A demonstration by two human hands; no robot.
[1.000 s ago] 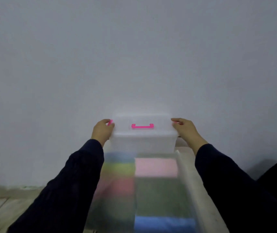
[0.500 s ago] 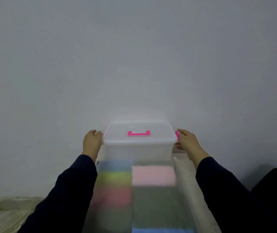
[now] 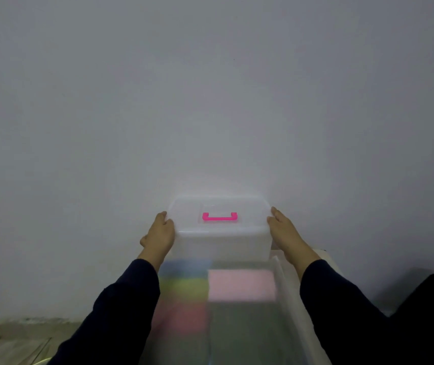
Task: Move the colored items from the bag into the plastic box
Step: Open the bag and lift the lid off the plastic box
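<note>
Translucent rectangular plastic box [image 3: 223, 243], pink handle [image 3: 219, 216].

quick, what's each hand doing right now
Left hand: open, fingers straight, pressed flat against the left end of the plastic box.
Right hand: open, fingers straight, pressed against the box's right end.

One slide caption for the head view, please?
Both hands, left hand and right hand, hold the lidded plastic box.

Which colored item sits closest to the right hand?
The pale pink item, at the far right of the stack, just inside the right hand. The blue, green and red ones lie on the left side.
</note>
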